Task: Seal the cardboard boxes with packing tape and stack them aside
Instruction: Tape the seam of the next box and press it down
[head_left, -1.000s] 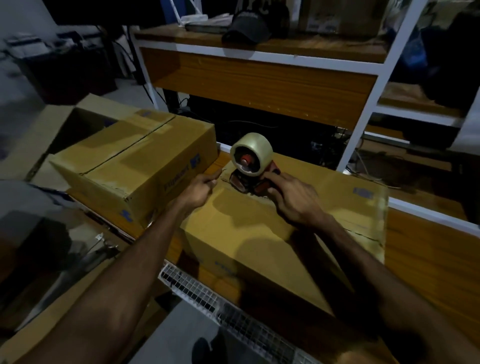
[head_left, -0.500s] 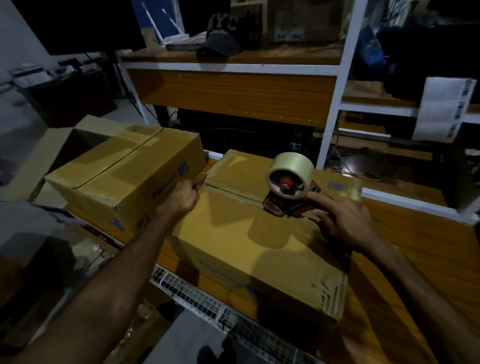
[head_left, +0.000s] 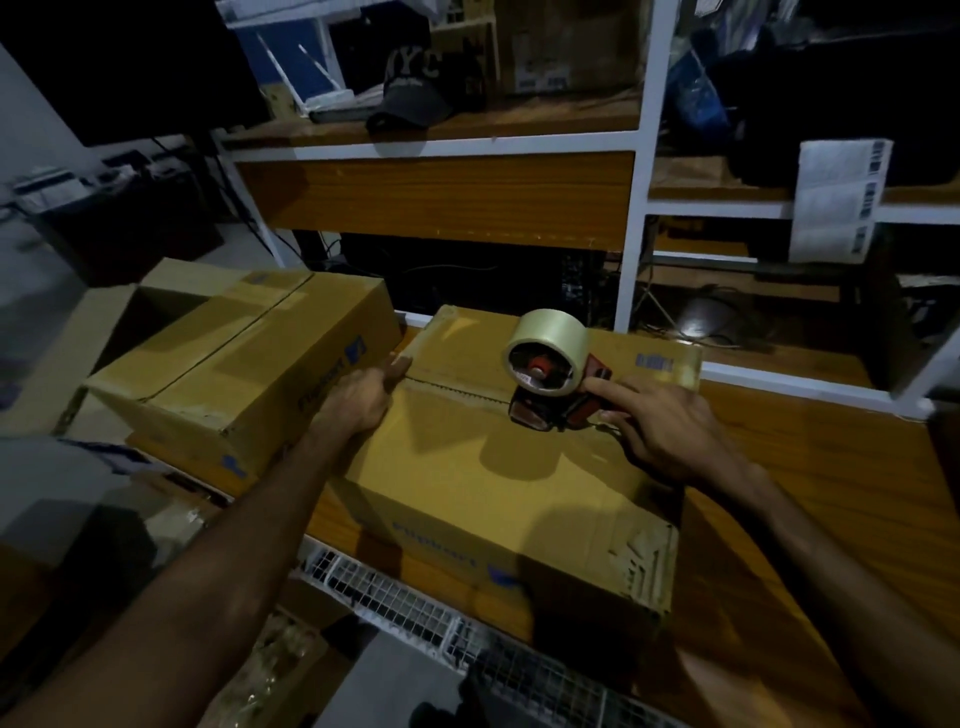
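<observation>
A closed cardboard box (head_left: 467, 467) lies on the wooden table in front of me. A red tape dispenser (head_left: 558, 395) with a roll of clear packing tape (head_left: 550, 348) rests on the box's centre seam, right of the middle. My right hand (head_left: 660, 426) grips the dispenser's handle, index finger stretched along it. My left hand (head_left: 363, 395) holds the left end of the box top, its thumb pressing on the seam. A second closed box (head_left: 234, 364) stands just to the left, touching the first.
The wooden table (head_left: 831, 493) stretches to the right. A white wire grille (head_left: 415, 608) runs along its near edge. Behind stand white-framed wooden shelves (head_left: 441, 192) with a cap (head_left: 410, 98) and cartons. An open carton (head_left: 150, 317) sits at far left.
My right hand has drawn the dispenser along the seam from the box's left end toward the right. My left hand has stayed at the left end. The view has tilted up.
</observation>
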